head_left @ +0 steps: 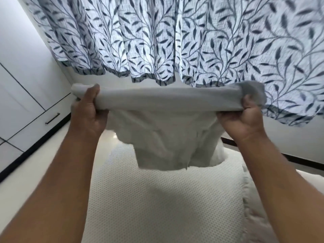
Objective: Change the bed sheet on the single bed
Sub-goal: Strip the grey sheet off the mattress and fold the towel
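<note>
Sheet (163,130) bunched into a band, long axis running left-right between my hands, loose end hanging down over the bare mattress (157,199). Both arms stretched forward and up, left hand (89,111) fisted on the left end, right hand (243,118) fisted on the right end. Sheet is in the air in front of the curtain (175,41), not touching the mattress.
</note>
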A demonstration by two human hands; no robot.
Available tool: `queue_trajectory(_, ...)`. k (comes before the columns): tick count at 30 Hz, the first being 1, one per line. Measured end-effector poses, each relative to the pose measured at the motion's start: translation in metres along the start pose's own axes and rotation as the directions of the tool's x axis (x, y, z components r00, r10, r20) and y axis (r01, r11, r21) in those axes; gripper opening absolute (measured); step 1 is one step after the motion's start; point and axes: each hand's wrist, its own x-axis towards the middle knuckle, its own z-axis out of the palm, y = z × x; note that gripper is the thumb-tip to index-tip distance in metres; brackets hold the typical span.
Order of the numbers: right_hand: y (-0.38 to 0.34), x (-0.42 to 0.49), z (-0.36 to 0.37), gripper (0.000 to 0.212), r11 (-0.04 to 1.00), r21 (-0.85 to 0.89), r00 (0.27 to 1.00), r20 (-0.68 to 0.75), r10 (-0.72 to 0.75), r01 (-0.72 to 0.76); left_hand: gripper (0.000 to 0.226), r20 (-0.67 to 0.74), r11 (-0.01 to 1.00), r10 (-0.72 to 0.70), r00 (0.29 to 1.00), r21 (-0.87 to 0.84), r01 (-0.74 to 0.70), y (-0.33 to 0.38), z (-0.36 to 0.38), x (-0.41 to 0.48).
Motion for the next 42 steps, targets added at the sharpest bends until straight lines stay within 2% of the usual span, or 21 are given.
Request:
queue_trajectory(6, 0.001, -0.073, -0.055, 0.042, 1.0, -0.002, 0.993, -0.112, 0.028, -0.028, 0.059, 0.062, 0.999, -0.054, 0.997, 0.013, 0.053, -0.051, -0.064, -0.055)
queue_trajectory(8, 0.024, -0.102, -0.098, 0.038, 0.997, 0.007, 0.982, -0.176, 0.073, -0.073, 0.059, -0.024, 0.993, -0.099, 0.995, 0.064, 0.1, -0.086, -0.111, -0.081)
queue_trajectory(10, 0.056, -0.127, -0.15, 0.052, 0.992, -0.001, 0.948, -0.298, 0.117, -0.122, 0.06, -0.201, 0.973, -0.185, 0.962, 0.098, 0.207, -0.126, -0.166, -0.106)
queue_trajectory(11, 0.072, -0.142, -0.174, 0.051, 0.989, 0.011, 0.917, -0.373, 0.142, -0.149, 0.059, -0.31, 0.957, -0.23, 0.922, 0.1, 0.272, -0.144, -0.195, -0.12)
queue_trajectory(13, 0.103, -0.17, -0.22, 0.012, 0.983, 0.038, 0.841, -0.513, 0.175, -0.181, 0.055, -0.499, 0.906, -0.31, 0.809, 0.105, 0.411, -0.176, -0.25, -0.151)
queue_trajectory(16, 0.139, -0.217, -0.283, 0.033, 0.949, 0.058, 0.651, -0.714, 0.257, -0.311, 0.045, -0.711, 0.758, -0.358, 0.605, 0.157, 0.633, -0.212, -0.329, -0.194)
queue_trajectory(18, 0.154, -0.245, -0.312, 0.057, 0.903, 0.042, 0.521, -0.805, 0.284, -0.427, 0.038, -0.758, 0.692, -0.413, 0.505, 0.099, 0.715, -0.225, -0.375, -0.214)
queue_trajectory(20, 0.162, -0.26, -0.328, 0.046, 0.89, 0.047, 0.448, -0.852, 0.272, -0.453, 0.028, -0.747, 0.615, -0.47, 0.47, 0.105, 0.782, -0.231, -0.404, -0.231)
queue_trajectory(22, 0.165, -0.264, -0.331, 0.03, 0.884, 0.032, 0.37, -0.901, 0.228, -0.466, 0.042, -0.73, 0.633, -0.481, 0.485, 0.094, 0.769, -0.233, -0.424, -0.238)
queue_trajectory(24, 0.164, -0.261, -0.325, 0.027, 0.881, -0.01, 0.37, -0.91, 0.189, -0.473, 0.06, -0.715, 0.709, -0.478, 0.51, 0.029, 0.705, -0.233, -0.44, -0.232)
queue_trajectory(25, 0.163, -0.258, -0.323, 0.029, 0.88, -0.025, 0.367, -0.914, 0.171, -0.474, 0.06, -0.706, 0.723, -0.516, 0.485, -0.055, 0.689, -0.227, -0.428, -0.234)
queue_trajectory(28, 0.16, -0.254, -0.319, 0.037, 0.847, -0.106, 0.386, -0.914, 0.123, -0.52, 0.051, -0.743, 0.748, -0.473, 0.473, -0.055, 0.662, -0.225, -0.427, -0.228)
queue_trajectory(31, 0.162, -0.263, -0.32, 0.038, 0.782, -0.172, 0.325, -0.945, 0.04, -0.598, 0.056, -0.787, 0.722, -0.438, 0.434, -0.021, 0.691, -0.228, -0.443, -0.234)
queue_trajectory(34, 0.16, -0.28, -0.323, 0.038, 0.676, -0.197, 0.229, -0.972, -0.044, -0.71, 0.032, -0.803, 0.631, -0.555, 0.218, -0.236, 0.739, -0.202, -0.429, -0.247)
queue_trajectory(35, 0.158, -0.286, -0.325, 0.045, 0.641, -0.193, 0.218, -0.975, -0.041, -0.742, 0.025, -0.799, 0.557, -0.596, 0.084, -0.336, 0.76, -0.186, -0.416, -0.253)
queue_trajectory(36, 0.157, -0.292, -0.325, 0.05, 0.626, -0.201, 0.226, -0.973, -0.041, -0.754, 0.022, -0.849, 0.474, -0.527, 0.023, -0.272, 0.838, -0.17, -0.405, -0.25)
queue_trajectory(37, 0.155, -0.295, -0.322, 0.053, 0.598, -0.221, 0.24, -0.97, -0.05, -0.771, 0.021, -0.848, 0.444, -0.529, 0.026, -0.25, 0.861, -0.162, -0.394, -0.252)
queue_trajectory(39, 0.154, -0.296, -0.315, 0.051, 0.606, -0.302, 0.318, -0.944, -0.085, -0.736, 0.025, -0.811, 0.467, -0.551, 0.197, -0.104, 0.878, -0.16, -0.388, -0.257)
queue_trajectory(40, 0.155, -0.291, -0.31, 0.041, 0.642, -0.333, 0.356, -0.929, -0.098, -0.691, 0.028, -0.784, 0.542, -0.557, 0.275, -0.093, 0.835, -0.16, -0.38, -0.257)
queue_trajectory(41, 0.153, -0.281, -0.302, 0.024, 0.701, -0.34, 0.402, -0.912, -0.083, -0.627, 0.031, -0.763, 0.652, -0.498, 0.412, -0.016, 0.758, -0.166, -0.375, -0.253)
queue_trajectory(42, 0.151, -0.266, -0.293, 0.016, 0.768, -0.317, 0.446, -0.894, -0.046, -0.557, 0.033, -0.77, 0.766, -0.373, 0.517, 0.058, 0.64, -0.17, -0.366, -0.246)
